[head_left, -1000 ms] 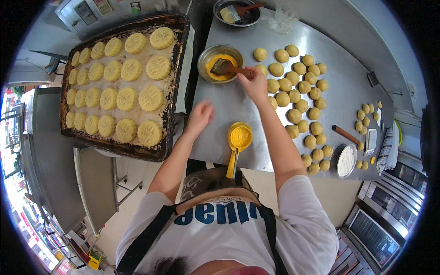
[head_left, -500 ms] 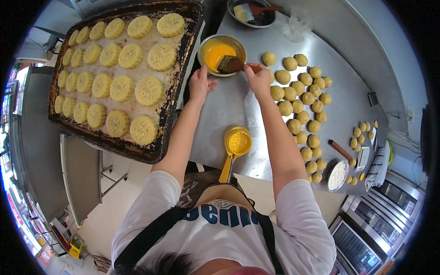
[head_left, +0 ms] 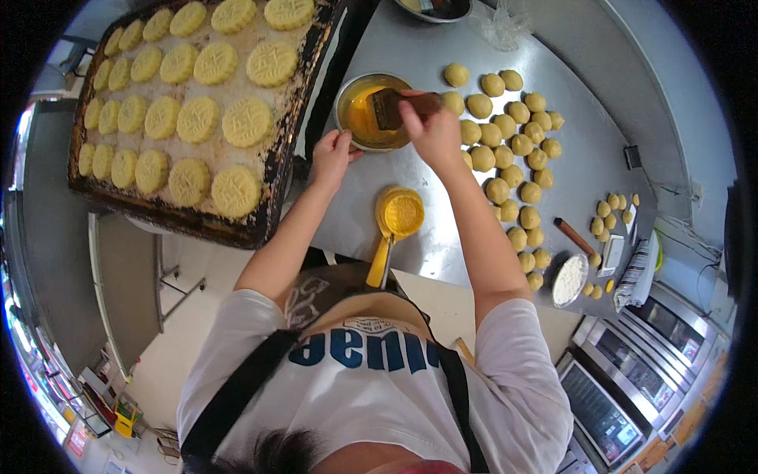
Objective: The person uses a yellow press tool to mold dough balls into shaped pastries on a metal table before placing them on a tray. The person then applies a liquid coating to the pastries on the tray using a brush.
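My right hand grips a pastry brush by its brown handle. The dark bristles lie over a steel bowl of orange-yellow egg wash. At the bowl's near left rim, my left hand closes its fingers and thumb on the edge. Left of that hand is a big dark baking tray with rows of pale, stamped mooncakes. Nearer to me on the steel table sits a yellow mooncake mould, its handle pointing toward my body.
Many dough balls cover the table right of my right forearm. Further right are a wooden rolling pin, a bowl of white flour and a small white scale. Another steel bowl and a clear plastic bag stand at the back.
The brush has tilted and moved with my right hand over the bowl. My left fingers have gone from spread beside the bowl to closed on its rim. The whole view has shifted slightly.
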`<action>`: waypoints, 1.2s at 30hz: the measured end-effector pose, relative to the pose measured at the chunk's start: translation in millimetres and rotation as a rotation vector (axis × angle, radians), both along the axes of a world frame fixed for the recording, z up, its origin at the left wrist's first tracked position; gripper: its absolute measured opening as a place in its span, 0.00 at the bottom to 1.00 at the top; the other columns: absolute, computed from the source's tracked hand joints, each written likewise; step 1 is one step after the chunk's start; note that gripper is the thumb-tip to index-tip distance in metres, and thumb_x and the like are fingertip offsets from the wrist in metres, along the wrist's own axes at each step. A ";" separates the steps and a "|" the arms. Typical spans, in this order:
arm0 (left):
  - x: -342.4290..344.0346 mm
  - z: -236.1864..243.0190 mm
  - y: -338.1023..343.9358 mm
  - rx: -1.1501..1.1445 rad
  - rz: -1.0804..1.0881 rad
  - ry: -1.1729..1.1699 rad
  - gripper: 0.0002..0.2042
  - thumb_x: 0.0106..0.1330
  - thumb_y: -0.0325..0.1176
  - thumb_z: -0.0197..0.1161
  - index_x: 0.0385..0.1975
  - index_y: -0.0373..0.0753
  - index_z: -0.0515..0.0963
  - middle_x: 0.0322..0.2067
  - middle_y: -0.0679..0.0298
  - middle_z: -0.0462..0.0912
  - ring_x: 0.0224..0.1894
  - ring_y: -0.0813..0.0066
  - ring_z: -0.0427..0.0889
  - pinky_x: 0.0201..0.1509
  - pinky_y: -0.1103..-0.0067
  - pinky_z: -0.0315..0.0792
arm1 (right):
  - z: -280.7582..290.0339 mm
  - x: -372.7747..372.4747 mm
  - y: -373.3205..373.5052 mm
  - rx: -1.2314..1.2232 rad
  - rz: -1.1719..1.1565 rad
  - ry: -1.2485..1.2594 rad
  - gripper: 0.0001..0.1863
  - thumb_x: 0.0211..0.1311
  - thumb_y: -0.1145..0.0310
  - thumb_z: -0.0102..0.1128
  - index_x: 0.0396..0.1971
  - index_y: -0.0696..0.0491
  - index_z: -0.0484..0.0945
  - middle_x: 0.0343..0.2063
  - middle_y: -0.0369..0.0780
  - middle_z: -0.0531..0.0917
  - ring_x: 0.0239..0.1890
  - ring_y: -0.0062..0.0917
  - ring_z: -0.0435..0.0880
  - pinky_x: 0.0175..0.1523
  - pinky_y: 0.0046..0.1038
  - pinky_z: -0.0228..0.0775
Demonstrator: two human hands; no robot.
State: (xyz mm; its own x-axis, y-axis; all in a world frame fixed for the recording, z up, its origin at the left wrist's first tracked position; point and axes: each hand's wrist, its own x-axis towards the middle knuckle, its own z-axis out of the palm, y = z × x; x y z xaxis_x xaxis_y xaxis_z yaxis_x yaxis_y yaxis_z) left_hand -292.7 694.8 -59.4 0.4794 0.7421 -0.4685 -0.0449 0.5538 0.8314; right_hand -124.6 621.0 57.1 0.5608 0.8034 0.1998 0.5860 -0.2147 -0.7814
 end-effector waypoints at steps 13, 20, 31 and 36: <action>-64.5 11.3 -69.5 0.078 0.204 0.126 0.13 0.70 0.37 0.55 0.34 0.32 0.78 0.31 0.67 0.81 0.32 0.82 0.80 0.34 0.80 0.80 | -39.3 -5.1 -83.0 -0.010 -0.131 0.375 0.11 0.64 0.69 0.56 0.40 0.61 0.79 0.24 0.37 0.82 0.23 0.18 0.78 0.28 0.20 0.69; -60.5 1.0 -74.8 0.094 0.289 0.094 0.13 0.68 0.38 0.57 0.33 0.32 0.77 0.25 0.66 0.79 0.26 0.83 0.80 0.30 0.81 0.79 | -4.8 -15.2 -58.4 -0.110 0.043 -0.224 0.12 0.60 0.65 0.60 0.37 0.59 0.81 0.23 0.46 0.83 0.25 0.34 0.84 0.33 0.31 0.74; -60.5 4.5 -75.0 0.173 0.256 0.201 0.14 0.67 0.38 0.58 0.32 0.31 0.79 0.21 0.67 0.79 0.24 0.82 0.81 0.28 0.82 0.78 | 33.7 -37.0 -38.7 -0.281 0.218 -0.557 0.11 0.60 0.65 0.59 0.32 0.57 0.81 0.21 0.46 0.82 0.23 0.38 0.83 0.29 0.34 0.75; -64.3 -6.6 -72.8 0.227 0.208 0.284 0.15 0.67 0.42 0.58 0.34 0.33 0.79 0.21 0.67 0.78 0.22 0.81 0.81 0.28 0.82 0.77 | 71.7 -48.1 -47.3 -0.231 0.268 -0.002 0.12 0.59 0.69 0.64 0.43 0.56 0.82 0.27 0.38 0.85 0.24 0.18 0.81 0.30 0.20 0.72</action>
State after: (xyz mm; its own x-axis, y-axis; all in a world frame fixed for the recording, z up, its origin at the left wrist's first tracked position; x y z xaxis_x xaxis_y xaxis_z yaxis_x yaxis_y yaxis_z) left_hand -357.0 622.1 -66.1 0.1840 0.9090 -0.3739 0.1125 0.3584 0.9268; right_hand -172.8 573.7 128.8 0.3239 0.9461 -0.0032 0.6468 -0.2239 -0.7291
